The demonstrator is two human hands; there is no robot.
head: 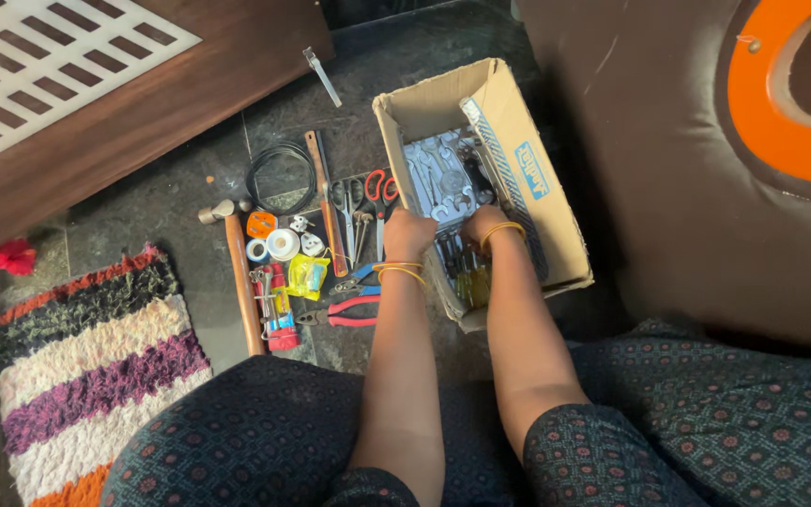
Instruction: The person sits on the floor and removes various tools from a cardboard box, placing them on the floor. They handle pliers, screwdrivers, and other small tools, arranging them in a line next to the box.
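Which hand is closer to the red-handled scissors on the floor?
Left. The left hand sits at the box edge right beside the scissors; the right hand is farther off, inside the cardboard box.

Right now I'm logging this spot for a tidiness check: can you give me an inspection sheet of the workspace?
Surface: dark stone floor, dusty.
Job's things: cardboard box holding spanners and screwdrivers.
Clutter: hammer, scissors, pliers, tape rolls laid out left of the box.
Hands: left hand and right hand both reach inside the box; grip hidden.
Cables: black wire coil.
Surroundings: striped rug, wooden board.
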